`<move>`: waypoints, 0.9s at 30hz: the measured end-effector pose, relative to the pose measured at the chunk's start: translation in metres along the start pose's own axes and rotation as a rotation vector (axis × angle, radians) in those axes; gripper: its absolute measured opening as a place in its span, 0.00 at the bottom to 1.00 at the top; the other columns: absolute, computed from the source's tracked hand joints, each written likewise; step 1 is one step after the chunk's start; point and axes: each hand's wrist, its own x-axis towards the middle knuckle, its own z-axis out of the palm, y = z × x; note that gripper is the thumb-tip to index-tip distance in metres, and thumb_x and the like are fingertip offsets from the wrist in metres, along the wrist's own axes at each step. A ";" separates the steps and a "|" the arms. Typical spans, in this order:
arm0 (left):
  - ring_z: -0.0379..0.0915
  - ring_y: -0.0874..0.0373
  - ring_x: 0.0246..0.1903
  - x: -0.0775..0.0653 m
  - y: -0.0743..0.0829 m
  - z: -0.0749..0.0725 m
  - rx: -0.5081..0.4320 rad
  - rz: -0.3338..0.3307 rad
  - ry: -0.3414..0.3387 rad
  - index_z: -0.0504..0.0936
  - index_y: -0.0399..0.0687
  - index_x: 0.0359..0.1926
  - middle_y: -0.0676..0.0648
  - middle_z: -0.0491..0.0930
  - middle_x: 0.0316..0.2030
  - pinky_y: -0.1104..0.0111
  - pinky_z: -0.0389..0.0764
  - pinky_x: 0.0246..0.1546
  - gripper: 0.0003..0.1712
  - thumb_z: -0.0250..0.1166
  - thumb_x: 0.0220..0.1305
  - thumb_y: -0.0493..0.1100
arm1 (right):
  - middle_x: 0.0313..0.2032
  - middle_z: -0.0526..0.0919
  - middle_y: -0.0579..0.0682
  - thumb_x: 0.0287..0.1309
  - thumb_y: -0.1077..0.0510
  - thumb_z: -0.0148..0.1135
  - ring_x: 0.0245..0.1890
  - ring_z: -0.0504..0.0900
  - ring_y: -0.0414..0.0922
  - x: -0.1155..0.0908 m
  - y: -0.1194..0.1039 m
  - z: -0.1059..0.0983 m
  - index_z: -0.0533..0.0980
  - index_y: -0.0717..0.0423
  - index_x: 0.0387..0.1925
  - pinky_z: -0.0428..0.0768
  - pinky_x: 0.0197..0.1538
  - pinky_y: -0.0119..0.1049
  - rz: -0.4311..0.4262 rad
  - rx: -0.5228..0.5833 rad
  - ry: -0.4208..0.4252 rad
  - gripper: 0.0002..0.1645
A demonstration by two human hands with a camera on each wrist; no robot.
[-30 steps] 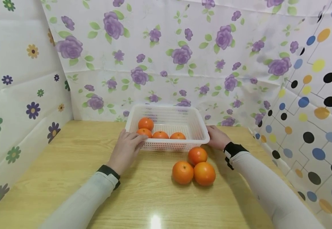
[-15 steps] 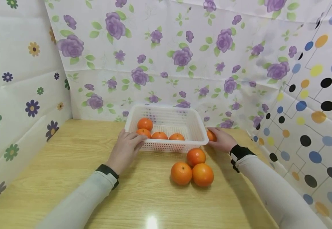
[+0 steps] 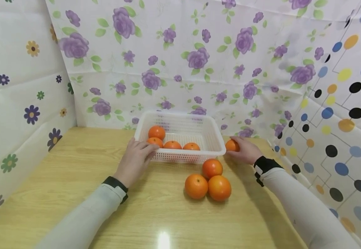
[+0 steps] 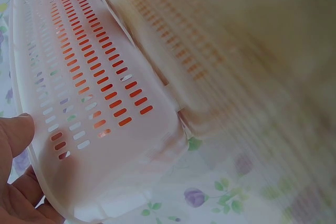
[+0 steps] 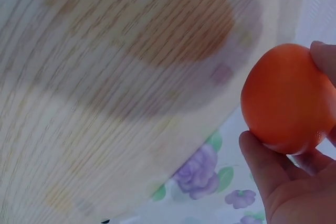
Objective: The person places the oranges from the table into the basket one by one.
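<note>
My left hand [image 3: 135, 158] grips the front left corner of a white plastic basket [image 3: 183, 157]. The left wrist view shows its thumb [image 4: 18, 134] at the rim and the fingers curled behind the slotted wall. Inside the basket lie several oranges [image 3: 157, 133], mostly along the front and left. Just right of the basket, my right hand [image 3: 245, 151] holds another orange [image 3: 231, 145]. In the right wrist view, thumb and fingers wrap that orange [image 5: 287, 99] over the wooden table, with its shadow on the surface.
Three oranges sit clustered in front of the basket: one behind [image 3: 212, 168], one at left [image 3: 196, 186], one at right [image 3: 219, 188]. A flowered cloth [image 3: 180, 69] hangs behind the wooden table [image 3: 155, 214]. A dotted cloth [image 3: 339, 138] closes off the right side.
My right hand has shifted slightly to the right, away from the basket's side, and the orange in it has come into view. My left hand stays at the basket's corner.
</note>
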 end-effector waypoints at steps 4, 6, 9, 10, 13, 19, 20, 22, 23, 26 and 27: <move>0.82 0.44 0.58 0.000 0.001 -0.002 0.005 -0.015 -0.013 0.90 0.52 0.61 0.46 0.90 0.52 0.36 0.53 0.82 0.16 0.74 0.76 0.43 | 0.65 0.79 0.72 0.70 0.47 0.77 0.51 0.83 0.64 -0.002 0.000 -0.004 0.68 0.65 0.79 0.84 0.56 0.61 0.032 -0.015 0.005 0.47; 0.82 0.44 0.58 0.000 0.001 -0.002 0.007 -0.023 -0.017 0.90 0.52 0.62 0.46 0.90 0.52 0.36 0.53 0.82 0.16 0.74 0.76 0.43 | 0.67 0.77 0.73 0.71 0.47 0.76 0.53 0.83 0.65 -0.004 -0.003 -0.007 0.68 0.66 0.78 0.83 0.58 0.63 0.042 -0.020 0.013 0.46; 0.82 0.44 0.59 0.000 0.001 -0.002 0.007 -0.032 -0.021 0.90 0.53 0.62 0.46 0.89 0.52 0.37 0.53 0.82 0.17 0.74 0.76 0.43 | 0.68 0.76 0.75 0.72 0.47 0.75 0.56 0.82 0.67 -0.007 -0.008 -0.013 0.69 0.67 0.77 0.82 0.60 0.65 0.051 -0.027 0.026 0.45; 0.81 0.44 0.59 0.000 0.001 -0.002 0.007 -0.034 -0.023 0.90 0.53 0.62 0.46 0.89 0.52 0.37 0.53 0.83 0.16 0.74 0.76 0.44 | 0.67 0.76 0.75 0.72 0.47 0.75 0.56 0.82 0.67 -0.008 -0.010 -0.015 0.69 0.67 0.77 0.82 0.60 0.65 0.055 -0.026 0.030 0.45; 0.81 0.44 0.60 0.001 0.001 -0.002 0.009 -0.034 -0.026 0.90 0.53 0.62 0.46 0.89 0.52 0.37 0.52 0.83 0.16 0.74 0.76 0.44 | 0.65 0.77 0.74 0.72 0.47 0.75 0.54 0.82 0.66 -0.010 -0.014 -0.020 0.69 0.67 0.77 0.82 0.59 0.64 0.058 -0.025 0.035 0.44; 0.81 0.43 0.60 0.001 0.001 -0.002 0.012 -0.035 -0.028 0.90 0.53 0.62 0.45 0.89 0.52 0.36 0.51 0.83 0.16 0.73 0.76 0.43 | 0.65 0.77 0.73 0.72 0.46 0.74 0.51 0.83 0.64 -0.011 -0.013 -0.024 0.70 0.66 0.76 0.84 0.55 0.62 0.037 -0.035 0.044 0.43; 0.81 0.43 0.60 0.000 0.002 -0.002 0.011 -0.035 -0.029 0.90 0.53 0.62 0.45 0.89 0.52 0.36 0.50 0.83 0.16 0.73 0.76 0.43 | 0.65 0.77 0.73 0.72 0.47 0.74 0.50 0.83 0.64 -0.011 -0.013 -0.024 0.70 0.66 0.76 0.85 0.54 0.62 0.032 -0.034 0.047 0.43; 0.81 0.43 0.60 0.000 0.002 -0.002 0.012 -0.035 -0.030 0.89 0.53 0.62 0.45 0.89 0.52 0.36 0.50 0.83 0.16 0.73 0.76 0.43 | 0.63 0.76 0.73 0.72 0.47 0.74 0.48 0.83 0.64 -0.011 -0.014 -0.027 0.70 0.67 0.75 0.85 0.53 0.62 0.022 -0.028 0.053 0.42; 0.81 0.43 0.60 0.000 0.002 -0.002 0.012 -0.036 -0.031 0.89 0.53 0.62 0.45 0.89 0.52 0.36 0.50 0.83 0.16 0.73 0.76 0.43 | 0.63 0.76 0.72 0.72 0.48 0.74 0.48 0.83 0.63 -0.011 -0.014 -0.028 0.70 0.67 0.75 0.85 0.53 0.61 0.024 -0.022 0.053 0.42; 0.81 0.43 0.60 0.000 0.002 -0.002 0.012 -0.034 -0.030 0.89 0.53 0.62 0.45 0.89 0.52 0.36 0.51 0.83 0.16 0.73 0.76 0.43 | 0.62 0.76 0.71 0.72 0.47 0.74 0.47 0.82 0.62 -0.011 -0.015 -0.031 0.69 0.66 0.75 0.86 0.53 0.61 0.025 -0.016 0.048 0.42; 0.81 0.43 0.60 -0.001 0.002 -0.002 0.013 -0.032 -0.029 0.89 0.53 0.62 0.45 0.89 0.52 0.36 0.51 0.83 0.16 0.73 0.76 0.43 | 0.63 0.76 0.71 0.72 0.47 0.74 0.48 0.83 0.62 -0.010 -0.015 -0.031 0.69 0.66 0.76 0.86 0.53 0.60 0.026 -0.016 0.045 0.43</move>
